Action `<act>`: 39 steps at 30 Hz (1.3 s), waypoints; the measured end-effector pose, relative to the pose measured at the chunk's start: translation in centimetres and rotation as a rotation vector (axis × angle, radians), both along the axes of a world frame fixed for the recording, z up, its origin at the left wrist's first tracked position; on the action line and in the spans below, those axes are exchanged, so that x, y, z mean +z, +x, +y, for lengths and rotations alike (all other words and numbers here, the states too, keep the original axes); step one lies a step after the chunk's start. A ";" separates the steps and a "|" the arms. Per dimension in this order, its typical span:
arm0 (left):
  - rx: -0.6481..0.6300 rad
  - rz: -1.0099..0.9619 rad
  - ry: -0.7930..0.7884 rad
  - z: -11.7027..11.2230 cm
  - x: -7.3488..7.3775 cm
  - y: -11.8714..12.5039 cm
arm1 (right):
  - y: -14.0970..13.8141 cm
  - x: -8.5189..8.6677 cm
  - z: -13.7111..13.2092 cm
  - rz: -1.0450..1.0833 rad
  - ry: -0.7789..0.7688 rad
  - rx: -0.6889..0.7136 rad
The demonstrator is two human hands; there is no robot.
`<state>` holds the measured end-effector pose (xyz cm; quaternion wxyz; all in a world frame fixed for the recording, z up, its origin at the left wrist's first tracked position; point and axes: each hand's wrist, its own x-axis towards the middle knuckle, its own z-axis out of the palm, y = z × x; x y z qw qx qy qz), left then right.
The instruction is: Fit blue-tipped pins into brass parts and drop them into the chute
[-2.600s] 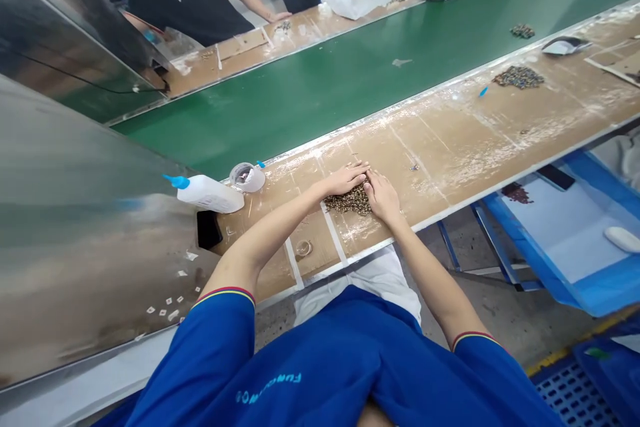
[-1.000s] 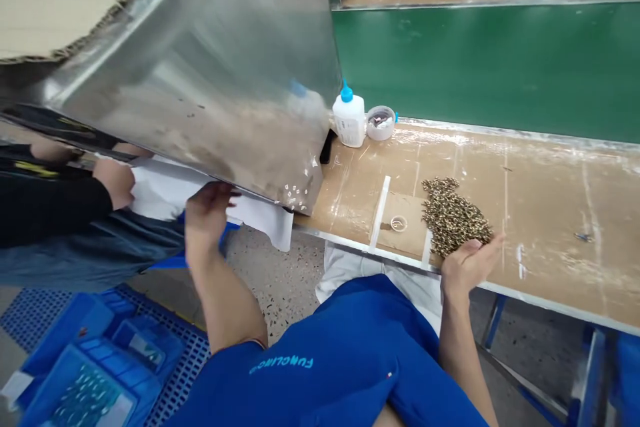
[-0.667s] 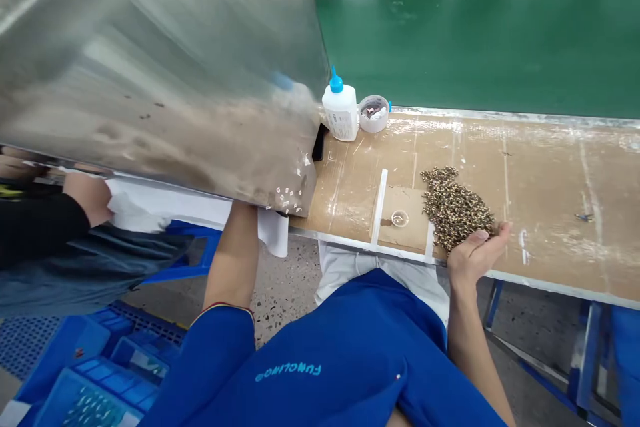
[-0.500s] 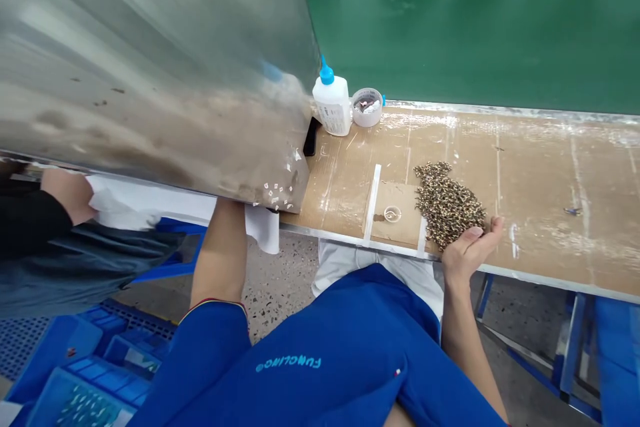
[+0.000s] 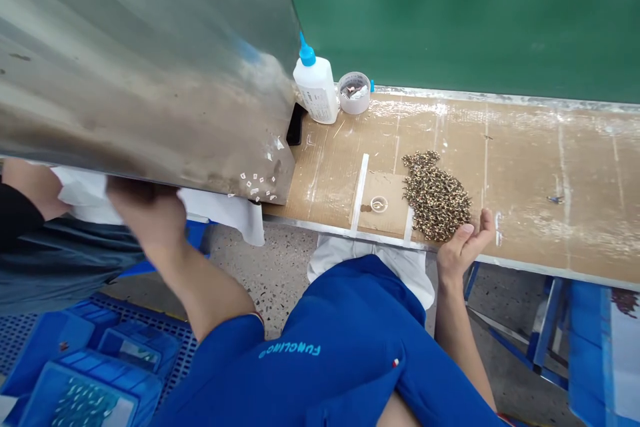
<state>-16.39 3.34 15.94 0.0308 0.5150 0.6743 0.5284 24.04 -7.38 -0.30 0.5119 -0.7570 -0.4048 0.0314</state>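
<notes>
A heap of small gold-and-dark metal parts (image 5: 436,197) lies on the cardboard-covered bench (image 5: 530,147). My right hand (image 5: 463,247) rests palm up with fingers apart at the heap's lower right edge, holding nothing visible. Far to the left, my left hand (image 5: 147,208) reaches up to the lower edge of a tilted steel sheet (image 5: 150,67), over a white cloth (image 5: 223,208). Its fingers are hidden behind the sheet's edge. A small transparent ring (image 5: 379,204) lies on a cardboard patch left of the heap.
A white glue bottle with a blue nozzle (image 5: 315,88), a round tub (image 5: 354,93) and a black phone (image 5: 295,124) sit at the bench's back. A green conveyor belt (image 5: 450,13) runs behind. A co-worker's arm (image 5: 35,188) shows at left, above blue crates (image 5: 85,387).
Both hands have left the top of the heap. My left hand has moved far left to the steel sheet, my right hand has turned palm up, and the view has swung left.
</notes>
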 end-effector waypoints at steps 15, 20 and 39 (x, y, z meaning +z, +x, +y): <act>-1.020 -0.822 -0.716 -4.6 -11.0 13.1 | -3.3 3.3 1.2 0.001 0.038 0.398; -1.115 -0.968 -0.819 -3.5 -13.5 15.0 | -3.7 3.4 0.9 0.069 -0.027 0.466; -1.220 -0.659 -0.659 -3.8 -15.7 17.0 | -5.3 2.9 3.3 0.209 -0.251 0.576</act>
